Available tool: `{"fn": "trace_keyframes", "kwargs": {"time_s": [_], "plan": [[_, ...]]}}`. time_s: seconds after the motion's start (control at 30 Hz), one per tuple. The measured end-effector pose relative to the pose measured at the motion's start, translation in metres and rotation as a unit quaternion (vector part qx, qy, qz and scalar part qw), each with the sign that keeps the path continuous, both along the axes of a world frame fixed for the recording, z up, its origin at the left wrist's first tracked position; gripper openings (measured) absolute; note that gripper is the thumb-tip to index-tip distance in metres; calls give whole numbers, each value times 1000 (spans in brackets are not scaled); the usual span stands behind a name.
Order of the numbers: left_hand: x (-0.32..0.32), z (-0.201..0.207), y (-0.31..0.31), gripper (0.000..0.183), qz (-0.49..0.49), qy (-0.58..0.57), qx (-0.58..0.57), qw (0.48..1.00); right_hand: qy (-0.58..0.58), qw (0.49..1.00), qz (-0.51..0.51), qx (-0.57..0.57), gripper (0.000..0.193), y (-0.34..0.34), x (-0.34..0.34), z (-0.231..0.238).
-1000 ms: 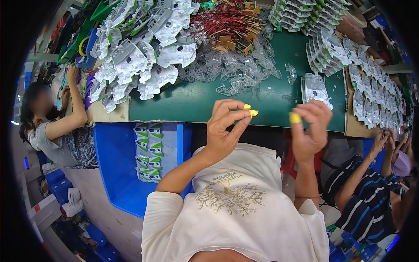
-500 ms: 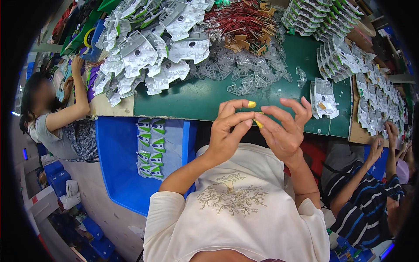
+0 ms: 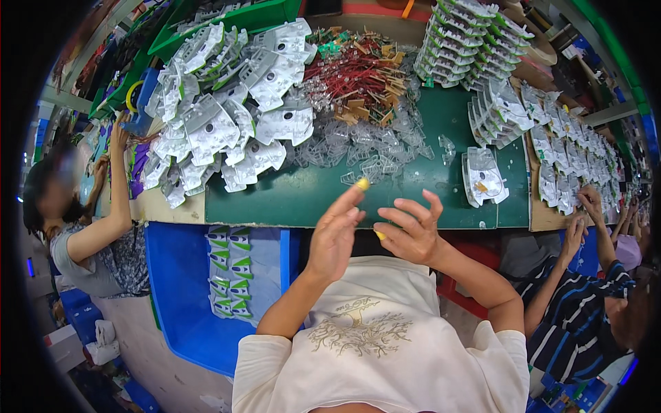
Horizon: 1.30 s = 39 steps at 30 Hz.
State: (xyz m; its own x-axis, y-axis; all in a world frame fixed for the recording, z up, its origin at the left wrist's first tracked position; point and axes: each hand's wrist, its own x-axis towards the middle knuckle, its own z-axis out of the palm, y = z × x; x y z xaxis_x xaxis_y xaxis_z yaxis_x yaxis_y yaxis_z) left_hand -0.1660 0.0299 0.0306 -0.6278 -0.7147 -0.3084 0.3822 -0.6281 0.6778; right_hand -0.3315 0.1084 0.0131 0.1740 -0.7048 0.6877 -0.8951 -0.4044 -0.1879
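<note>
My left hand (image 3: 334, 237) is raised just in front of the table's front edge. Its fingers stretch out, with yellow tape around one fingertip, and I see nothing held. To the right, my right hand (image 3: 413, 230) has loosely curved, spread fingers and a yellow-wrapped thumb tip; nothing shows between them. A gap separates the two hands. Closest beyond the left fingertips lies a heap of clear plastic parts (image 3: 375, 148) on the green tabletop (image 3: 303, 199). A single grey-white plastic housing (image 3: 484, 177) with a small tan piece in it lies beyond my right hand.
Grey-white housings with green edges (image 3: 213, 127) are piled at left. Red wires with tan boards (image 3: 358, 72) lie at the back. Stacked housings (image 3: 458, 41) stand at right, near rows of housings on cardboard (image 3: 564, 151). A blue bin (image 3: 175, 289) holds green-white parts. Co-workers sit on both sides.
My hands, whose fingertips met half a second ago, have come apart. The left fingers have straightened, and the view has shifted so the table sits lower in the picture.
</note>
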Motion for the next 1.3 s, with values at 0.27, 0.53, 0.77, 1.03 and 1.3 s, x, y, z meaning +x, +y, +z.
{"fn": "trace_keyframes", "kwargs": {"time_s": [0.27, 0.53, 0.77, 1.03, 1.3], "plan": [[12, 2, 2, 30, -69, 11, -16, 997, -482, 809, -177, 288, 21, -136, -105, 32], [37, -12, -1, 23, -26, -8, -29, 999, -373, 850, -170, 330, 22, -161, -121, 39], [29, -15, -1, 22, -80, -20, -15, 996, -346, 889, -134, 270, 17, -170, -148, 81], [26, -8, -6, 22, -54, -45, -47, 996, -432, 822, -55, 367, 14, -139, -108, 119], [16, 16, -22, 25, -14, -59, -149, 987, -430, 841, 6, 329, 8, -97, -67, 98]]}}
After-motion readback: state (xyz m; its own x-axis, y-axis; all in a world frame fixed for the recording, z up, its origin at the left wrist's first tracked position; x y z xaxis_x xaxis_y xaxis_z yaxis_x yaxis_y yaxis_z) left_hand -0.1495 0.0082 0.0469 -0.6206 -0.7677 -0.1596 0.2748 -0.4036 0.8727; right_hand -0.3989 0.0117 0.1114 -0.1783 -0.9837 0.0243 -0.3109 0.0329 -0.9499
